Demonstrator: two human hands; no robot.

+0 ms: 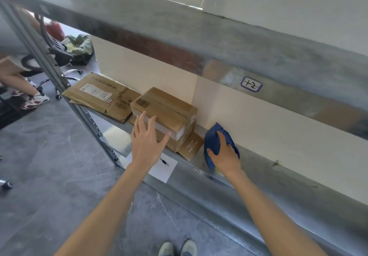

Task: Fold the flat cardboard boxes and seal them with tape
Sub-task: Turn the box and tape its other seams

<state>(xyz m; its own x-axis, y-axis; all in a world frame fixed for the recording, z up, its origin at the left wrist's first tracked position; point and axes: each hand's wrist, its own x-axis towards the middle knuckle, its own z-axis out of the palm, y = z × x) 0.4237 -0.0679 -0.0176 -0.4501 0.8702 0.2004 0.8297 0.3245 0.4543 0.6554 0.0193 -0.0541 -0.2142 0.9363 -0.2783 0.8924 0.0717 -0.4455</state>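
Assembled cardboard box (165, 108) at frame centre on the shelf (256, 164), both hands at it.
Left hand (148, 136) spread wide, holding nothing, fingertips at the box's near edge. Right hand (225, 154) lies flat on a blue cloth (212, 139) just right of the box, near the wall. Flat cardboard (95, 94) lies left of the box (overhanging the shelf edge). Both arms extended.

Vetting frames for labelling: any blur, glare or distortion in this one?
Head view: wide-angle lens bends the upper shelf beam, which is also smeared; glare patch on the shiny lower shelf beside the paper; box, left hand and right hand fairly sharp.
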